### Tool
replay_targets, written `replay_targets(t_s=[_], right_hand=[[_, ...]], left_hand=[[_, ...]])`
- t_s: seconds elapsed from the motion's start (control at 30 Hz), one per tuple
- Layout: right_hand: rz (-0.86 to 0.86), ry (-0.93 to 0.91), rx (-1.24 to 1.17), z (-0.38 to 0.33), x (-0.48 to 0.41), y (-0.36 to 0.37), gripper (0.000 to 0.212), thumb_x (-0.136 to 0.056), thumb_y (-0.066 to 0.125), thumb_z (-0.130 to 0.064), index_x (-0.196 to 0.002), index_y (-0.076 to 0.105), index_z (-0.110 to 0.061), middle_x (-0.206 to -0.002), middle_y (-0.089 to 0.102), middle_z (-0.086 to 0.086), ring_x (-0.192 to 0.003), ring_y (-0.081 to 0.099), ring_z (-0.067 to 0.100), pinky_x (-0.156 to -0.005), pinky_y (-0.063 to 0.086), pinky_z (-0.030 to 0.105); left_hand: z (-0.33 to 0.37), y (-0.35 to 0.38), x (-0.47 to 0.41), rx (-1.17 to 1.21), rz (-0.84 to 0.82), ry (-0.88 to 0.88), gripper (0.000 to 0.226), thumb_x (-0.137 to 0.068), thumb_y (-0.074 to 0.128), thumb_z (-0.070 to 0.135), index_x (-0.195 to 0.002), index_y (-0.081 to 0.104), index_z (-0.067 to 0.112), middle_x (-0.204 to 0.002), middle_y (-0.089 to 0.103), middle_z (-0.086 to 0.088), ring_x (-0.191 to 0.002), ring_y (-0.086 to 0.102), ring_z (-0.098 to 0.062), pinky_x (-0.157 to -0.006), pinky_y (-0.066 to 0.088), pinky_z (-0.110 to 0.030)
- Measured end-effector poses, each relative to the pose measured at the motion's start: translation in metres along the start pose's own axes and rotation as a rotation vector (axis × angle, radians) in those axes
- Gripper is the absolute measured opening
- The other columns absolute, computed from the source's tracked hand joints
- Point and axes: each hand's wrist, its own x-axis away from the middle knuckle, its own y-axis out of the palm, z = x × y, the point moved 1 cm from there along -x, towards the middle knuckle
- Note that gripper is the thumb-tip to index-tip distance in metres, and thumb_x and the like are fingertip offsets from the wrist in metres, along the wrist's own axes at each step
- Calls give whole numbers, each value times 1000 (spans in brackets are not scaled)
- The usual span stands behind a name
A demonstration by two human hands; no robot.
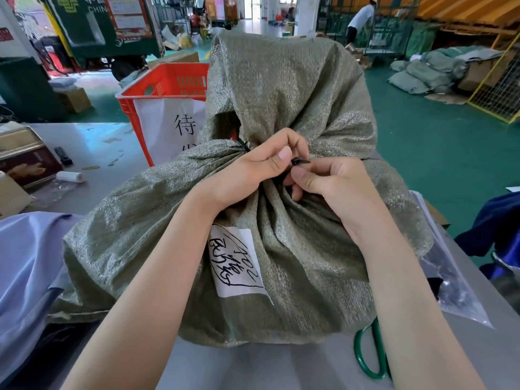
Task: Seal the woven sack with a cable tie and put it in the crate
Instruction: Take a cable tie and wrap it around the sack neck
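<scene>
A full green woven sack (157, 220) with a handwritten white label (236, 263) stands on the grey table (253, 367) in front of me. Its neck is bunched, and the loose top stands up behind. A black cable tie (244, 145) circles the neck. My left hand (253, 170) pinches the tie's head between thumb and forefinger. My right hand (332, 187) pinches the tie's end right beside it, fingers pressed into the folds. The red plastic crate (166, 88) with a white paper sign stands behind the sack, to the left.
Green-handled scissors (368, 353) lie by my right forearm. A clear plastic bag (450, 280) lies at the right, lilac fabric (25, 263) at the left, a tin box (22, 159) and paper roll (69, 176) further left. A person (361, 19) works far behind.
</scene>
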Motion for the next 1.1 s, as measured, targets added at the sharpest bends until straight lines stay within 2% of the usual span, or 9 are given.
replay_targets(t_s=[0.1,0.23,0.3,0.37,0.5,0.63,0.77,0.9,1.1], right_hand=[[76,-29,28,1,1,2,24,-81,67,-23,-57,66,-25,-51,66,-10,-71,61,10,-79,47,26],[234,-135,-32,3,7,-9,8,-69,60,-21,-66,54,-26,-70,59,-5,-73,59,23,-75,48,40],[173,-138,77,1,10,-8,22,-75,55,-37,-56,55,-25,-56,51,-8,-54,49,5,-61,40,21],[112,-143,213,1,12,-2,39,-85,52,-43,-52,57,-22,-48,47,-5,-43,41,1,-52,33,14],[176,-202,206,1,13,0,37,-87,52,-15,-50,52,-10,-43,39,3,-36,32,6,-44,25,15],[215,-277,-16,-3,24,-7,35,-81,52,-4,-50,44,9,-45,31,11,-38,25,5,-41,21,14],[274,-329,-117,-3,39,-15,37,-75,50,-7,-40,40,-3,-39,33,-1,-37,26,2,-41,23,9],[303,-359,-204,8,52,-16,37,-68,53,-15,-34,39,-13,-34,38,-9,-35,31,-1,-43,26,4],[305,-395,-297,15,51,-15,34,-65,48,-23,-30,48,-26,-34,41,-14,-36,32,-3,-43,28,8]], left_hand=[[-2,-1,-2,-21,-23,-2,13,-92,32,6,-89,41,15,-70,45,2,-64,46,2,-65,38,-11],[-3,-2,-5,-179,23,75,1,-86,43,21,-85,42,21,-80,45,3,-75,44,2,-74,37,-11],[-4,-1,-6,-242,19,83,3,-86,43,23,-84,42,21,-81,49,-5,-79,48,-15,-79,39,-26],[-5,-1,-8,-300,34,89,6,-87,45,22,-82,42,22,-76,49,-1,-76,47,-14,-75,40,-26],[-9,-6,-10,-544,83,117,13,-84,48,37,-82,48,24,-77,50,9,-78,48,-17,-82,36,-31],[-11,-18,-13,-894,267,184,15,-79,50,39,-88,45,28,-90,55,-6,-91,46,-25,-80,24,-27],[-14,-33,-8,-987,433,64,21,-73,53,18,-90,47,28,-98,48,3,-100,33,-14,-76,14,-18],[-19,-48,-5,-1016,571,-76,12,-80,57,5,-90,60,10,-101,47,-6,-107,39,-27,-90,19,-26],[-19,-60,-9,-1043,585,-177,16,-83,49,0,-94,57,9,-100,37,-1,-107,38,-28,-89,22,-29]])
